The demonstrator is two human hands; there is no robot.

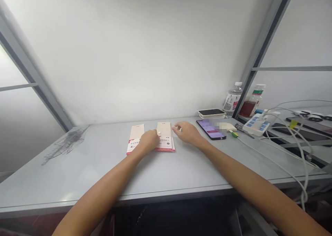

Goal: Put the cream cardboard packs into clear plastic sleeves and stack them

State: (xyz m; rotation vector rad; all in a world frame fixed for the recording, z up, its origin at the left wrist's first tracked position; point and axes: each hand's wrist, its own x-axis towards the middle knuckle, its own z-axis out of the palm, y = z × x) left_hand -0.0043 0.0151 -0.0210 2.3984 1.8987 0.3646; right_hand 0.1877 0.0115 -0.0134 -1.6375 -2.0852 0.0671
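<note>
Two flat cream-coloured packets with red and white printed lower parts lie upright to me on the grey table. The left packet (136, 134) is partly covered by my left hand (149, 141). That hand is closed, its fingertips at the left edge of the right packet (165, 128); what they hold, if anything, I cannot make out. A small whitish spot shows by its fingertips. Under the right packet, the edge of another layer shows at the lower right. Just right of it hovers my right hand (186, 133), fingers loosely curled with a gap between thumb and forefinger, holding nothing.
Right of my hands lie a lit phone (211, 129), a second phone on a white box (211, 113) and a power strip (259, 123) with trailing cables. A water bottle (232, 100) and a jar of red contents (252, 102) stand behind. Crumpled clear plastic (67, 142) lies left.
</note>
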